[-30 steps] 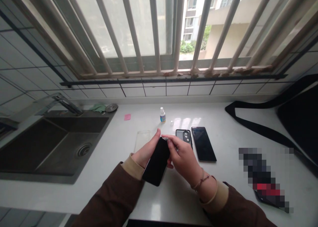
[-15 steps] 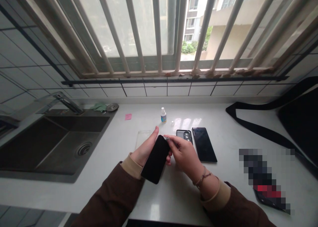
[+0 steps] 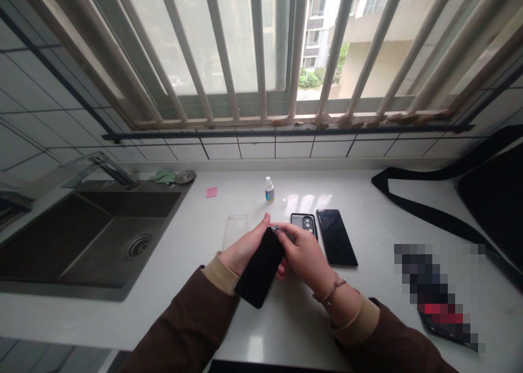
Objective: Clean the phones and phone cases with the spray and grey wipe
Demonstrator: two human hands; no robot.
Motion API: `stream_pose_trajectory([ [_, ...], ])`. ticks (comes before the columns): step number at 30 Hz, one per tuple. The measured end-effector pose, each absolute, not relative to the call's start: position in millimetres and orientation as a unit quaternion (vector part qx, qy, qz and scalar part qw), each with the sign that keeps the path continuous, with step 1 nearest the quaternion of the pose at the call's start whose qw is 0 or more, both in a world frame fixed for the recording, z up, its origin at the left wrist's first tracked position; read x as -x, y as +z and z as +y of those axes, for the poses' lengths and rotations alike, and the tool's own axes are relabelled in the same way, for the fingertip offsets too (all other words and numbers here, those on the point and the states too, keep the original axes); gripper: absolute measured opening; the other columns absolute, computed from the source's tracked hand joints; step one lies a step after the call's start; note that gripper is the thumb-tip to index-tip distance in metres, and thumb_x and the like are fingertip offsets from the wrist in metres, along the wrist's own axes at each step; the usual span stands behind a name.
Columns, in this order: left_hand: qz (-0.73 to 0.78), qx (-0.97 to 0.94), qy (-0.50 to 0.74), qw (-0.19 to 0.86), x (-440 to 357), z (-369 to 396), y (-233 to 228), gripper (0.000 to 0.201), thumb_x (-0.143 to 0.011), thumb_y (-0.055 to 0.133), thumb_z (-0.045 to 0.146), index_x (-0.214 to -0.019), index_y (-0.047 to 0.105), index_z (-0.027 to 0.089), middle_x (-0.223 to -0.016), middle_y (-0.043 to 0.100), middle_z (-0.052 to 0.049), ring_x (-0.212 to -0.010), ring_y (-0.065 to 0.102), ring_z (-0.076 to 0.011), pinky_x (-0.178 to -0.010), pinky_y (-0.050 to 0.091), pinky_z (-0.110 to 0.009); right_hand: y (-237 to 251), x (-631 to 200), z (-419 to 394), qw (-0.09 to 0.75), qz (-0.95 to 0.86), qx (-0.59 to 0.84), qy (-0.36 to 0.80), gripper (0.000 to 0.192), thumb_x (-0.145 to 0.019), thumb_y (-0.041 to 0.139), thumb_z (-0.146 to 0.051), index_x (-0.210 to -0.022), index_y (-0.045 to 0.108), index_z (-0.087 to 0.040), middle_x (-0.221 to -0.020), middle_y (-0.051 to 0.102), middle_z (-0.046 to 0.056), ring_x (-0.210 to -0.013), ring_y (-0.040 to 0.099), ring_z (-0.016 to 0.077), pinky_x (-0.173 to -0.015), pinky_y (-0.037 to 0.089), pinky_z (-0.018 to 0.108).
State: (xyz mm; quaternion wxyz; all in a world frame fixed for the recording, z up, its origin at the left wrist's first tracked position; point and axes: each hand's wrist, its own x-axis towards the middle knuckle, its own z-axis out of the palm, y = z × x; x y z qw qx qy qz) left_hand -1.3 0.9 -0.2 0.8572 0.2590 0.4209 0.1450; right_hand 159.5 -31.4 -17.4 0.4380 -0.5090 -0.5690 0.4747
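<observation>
Above the counter's (image 3: pixel 286 329) front edge: 1 black phone (image 3: pixel 260 268), tilted, cradled along its long edges by the left hand (image 3: pixel 245 249), right hand (image 3: pixel 304 253) pinching at its top corner; likely light, rigid, slick glass, fragile, best gripped by its side edges.

The right hand (image 3: pixel 304 253) now sits closer against the black phone (image 3: pixel 260 268), which has shifted slightly toward 5 o'clock.

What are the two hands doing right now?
Left hand: closed, holding the black phone.
Right hand: fingers pinched at the phone's top corner.
</observation>
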Motion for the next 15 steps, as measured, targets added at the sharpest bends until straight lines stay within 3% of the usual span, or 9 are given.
stream_pose_trajectory([
  [4, 0.419, -0.285, 0.14, 0.851, -3, -4, 0, 0.093, -0.099, 0.022, 0.082, -0.082, 0.077, 0.009, -0.064, 0.072, -0.019, -0.053, 0.069, -0.0237, -0.056, 0.06, -0.033, -16, -159, -32, 0.444, -0.586, 0.511, 0.446, 0.034, -0.102, 0.059, -0.044, -0.117, 0.081, -0.023, -0.078, 0.077, 0.005, -0.057, 0.067, 0.0198, -0.051, 0.051, 0.029],
  [7, 0.356, -0.287, 0.156, 0.876, -3, -3, 2, 0.093, -0.1, 0.02, 0.08, -0.098, 0.079, 0.008, -0.068, 0.073, -0.018, -0.055, 0.071, -0.0247, -0.059, 0.06, -0.034, -16, -161, -32, 0.455, -0.575, 0.52, 0.437, 0.034, -0.102, 0.06, -0.046, -0.117, 0.081, -0.024, -0.084, 0.08, 0.006, -0.066, 0.071, 0.0222, -0.054, 0.053, 0.03],
  [11, 0.275, -0.281, 0.196, 0.898, 3, 0, 2, 0.075, -0.106, 0.03, 0.069, -0.124, 0.073, 0.01, -0.085, 0.078, -0.017, -0.071, 0.077, -0.0281, -0.072, 0.061, -0.038, -13, -168, -31, 0.491, -0.557, 0.549, 0.383, 0.037, -0.102, 0.06, -0.049, -0.118, 0.081, -0.023, -0.094, 0.081, 0.008, -0.076, 0.074, 0.0246, -0.061, 0.056, 0.032],
  [15, 0.263, -0.286, 0.19, 0.902, 7, -1, 2, 0.056, -0.108, 0.04, 0.048, -0.12, 0.073, 0.004, -0.104, 0.077, -0.024, -0.086, 0.078, -0.0288, -0.077, 0.062, -0.038, -7, -176, -28, 0.516, -0.525, 0.579, 0.352, 0.041, -0.103, 0.059, -0.052, -0.119, 0.08, -0.022, -0.089, 0.081, 0.007, -0.067, 0.072, 0.0236, -0.058, 0.056, 0.033],
])
